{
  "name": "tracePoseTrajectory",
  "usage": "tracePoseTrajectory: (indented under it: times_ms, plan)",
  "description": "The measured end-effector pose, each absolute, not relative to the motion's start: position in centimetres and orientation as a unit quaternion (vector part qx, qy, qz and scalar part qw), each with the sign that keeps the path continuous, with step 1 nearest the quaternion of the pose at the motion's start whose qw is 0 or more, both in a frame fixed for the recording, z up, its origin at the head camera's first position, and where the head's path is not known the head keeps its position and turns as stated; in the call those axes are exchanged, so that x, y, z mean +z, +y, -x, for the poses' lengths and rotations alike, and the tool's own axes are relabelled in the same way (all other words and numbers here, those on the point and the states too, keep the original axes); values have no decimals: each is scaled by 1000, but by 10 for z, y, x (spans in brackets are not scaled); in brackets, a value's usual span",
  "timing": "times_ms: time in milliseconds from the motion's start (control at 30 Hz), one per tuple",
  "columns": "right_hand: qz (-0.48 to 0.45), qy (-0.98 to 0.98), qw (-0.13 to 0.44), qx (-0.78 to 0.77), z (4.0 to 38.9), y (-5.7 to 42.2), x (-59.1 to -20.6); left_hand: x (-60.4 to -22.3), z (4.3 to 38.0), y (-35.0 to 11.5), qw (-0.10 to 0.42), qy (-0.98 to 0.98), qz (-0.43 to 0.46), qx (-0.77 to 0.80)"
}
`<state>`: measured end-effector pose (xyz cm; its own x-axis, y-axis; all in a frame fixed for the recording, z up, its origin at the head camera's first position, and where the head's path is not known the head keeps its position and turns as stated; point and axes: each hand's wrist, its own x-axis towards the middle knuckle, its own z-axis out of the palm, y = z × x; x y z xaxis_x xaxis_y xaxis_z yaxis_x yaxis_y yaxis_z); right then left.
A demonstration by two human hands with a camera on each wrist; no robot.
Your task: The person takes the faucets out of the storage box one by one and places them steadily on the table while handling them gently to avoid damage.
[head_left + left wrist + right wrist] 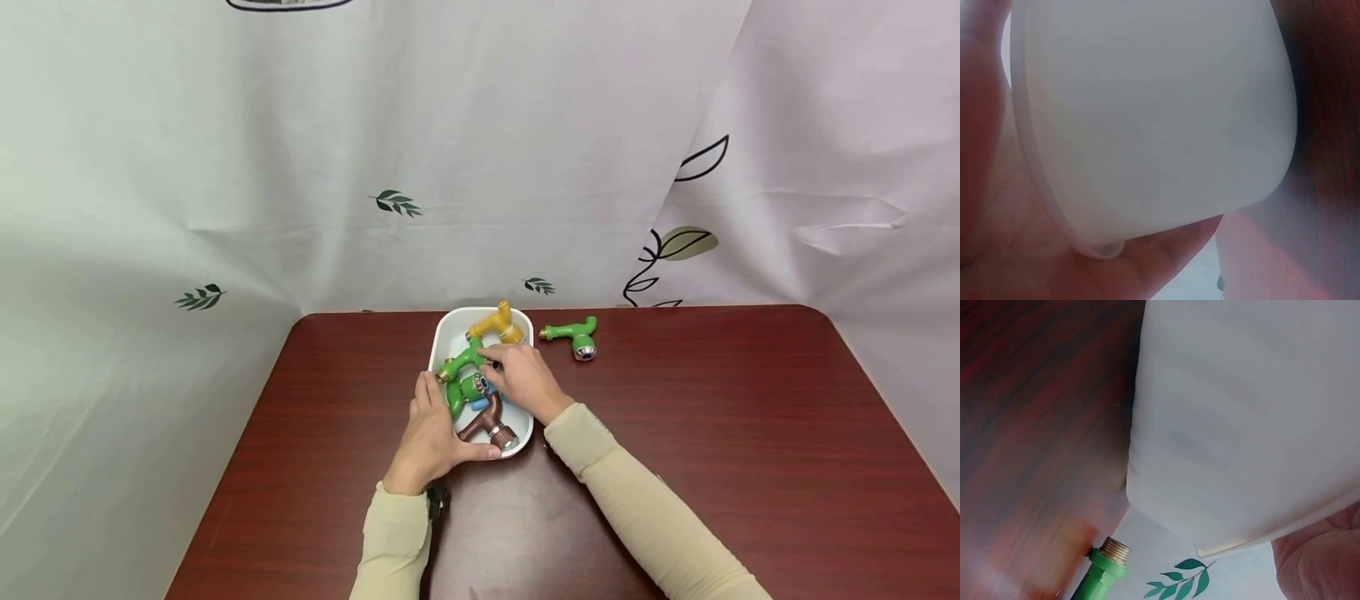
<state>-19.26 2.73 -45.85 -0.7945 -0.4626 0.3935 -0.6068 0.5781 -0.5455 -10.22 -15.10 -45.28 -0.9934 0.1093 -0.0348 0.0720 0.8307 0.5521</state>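
A white plastic bin [446,337] stands on the table with several water taps in it. My left hand [430,437] holds its near left corner, fingers along the left side and thumb on the near rim. Over the bin, my right hand [522,379] pinches a green tap [463,360] with index finger and thumb; the tap's knob is mostly hidden by the hand. Below it lie another green tap [457,398], a mostly covered blue tap [480,403] and a brown tap [483,419]. A yellow tap [495,322] leans at the far end.
To the bin's right, a single green tap [573,332] lies on the dark red wooden table [712,433], its brass thread toward the bin. A white cloth [480,150] with leaf prints hangs behind the table's back edge.
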Motion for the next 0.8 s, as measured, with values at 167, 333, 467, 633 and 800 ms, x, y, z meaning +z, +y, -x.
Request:
tracePoseTrajectory:
  times_ms: [167,333,467,633,800]
  plan:
    - [-298,-879,117,353,190,29,-457,-453,101,-151,34,956,-45,289]
    - [-296,-876,129,358,190,30,-457,-452,101,-151,37,957,-41,286]
    - [-292,-872,141,367,188,32,-457,-452,101,-150,35,958,-41,283]
    - [-286,-868,149,376,185,36,-454,-453,101,-150,36,958,-40,282]
    - [-274,-867,161,384,184,42,-449,-452,101,-151,35,957,-40,284]
